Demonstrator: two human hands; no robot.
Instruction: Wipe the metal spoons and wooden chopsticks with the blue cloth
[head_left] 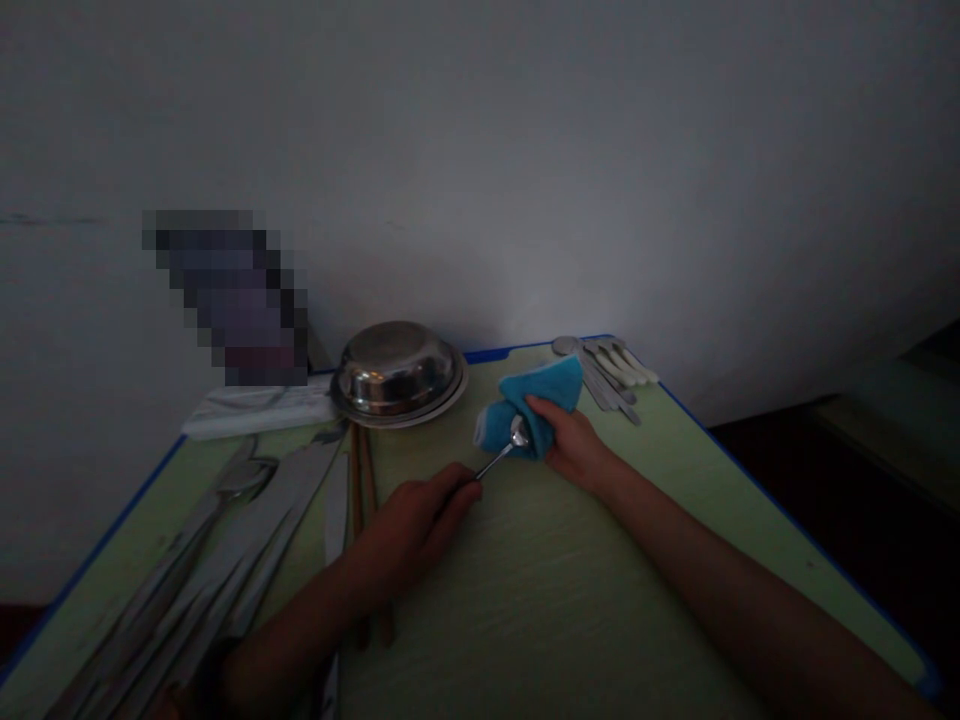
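- My left hand [427, 515] grips the spoon [495, 463] by its handle.
- My right hand [571, 445] holds the blue cloth [551, 385] against its bowl.

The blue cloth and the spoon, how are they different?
The blue cloth is matte and crumpled; the spoon is shiny and smooth. The cloth is in the right hand, while the spoon's handle is in the left hand. Both are held over the table, touching each other.
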